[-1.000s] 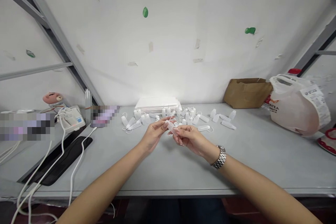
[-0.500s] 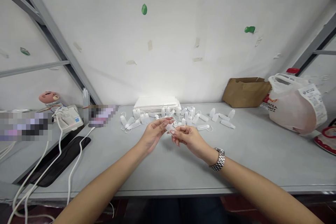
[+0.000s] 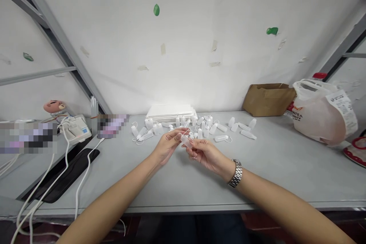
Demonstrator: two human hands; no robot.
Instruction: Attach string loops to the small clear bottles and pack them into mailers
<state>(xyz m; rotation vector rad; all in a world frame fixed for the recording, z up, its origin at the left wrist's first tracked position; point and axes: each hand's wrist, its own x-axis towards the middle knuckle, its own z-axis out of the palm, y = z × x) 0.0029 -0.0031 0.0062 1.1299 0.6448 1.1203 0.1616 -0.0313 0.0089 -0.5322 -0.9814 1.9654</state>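
A small translucent squeeze bottle (image 3: pixel 186 141) is held tilted between my two hands above the front of the desk. My left hand (image 3: pixel 166 146) pinches its upper end, where a thin cap loop shows near the fingertips. Thumb and fingers of my right hand (image 3: pixel 208 154) close on the lower part of the bottle's body. The fingers hide whether the cap is on. Just behind my hands lie several similar white bottles (image 3: pixel 220 138), some upright and capped with looped straps, others on their sides.
A stack of white boards (image 3: pixel 170 111) rests against the wall. To the right are a brown paper bag (image 3: pixel 268 100) and a white plastic bag (image 3: pixel 317 116). At left lie a black phone-like slab (image 3: pixel 64 175), white cables (image 3: pixel 66 156) and a power strip (image 3: pixel 76 129).
My right hand has turned slightly and its fingers have shifted along the bottle, so more of the body shows. My left hand has hardly moved.
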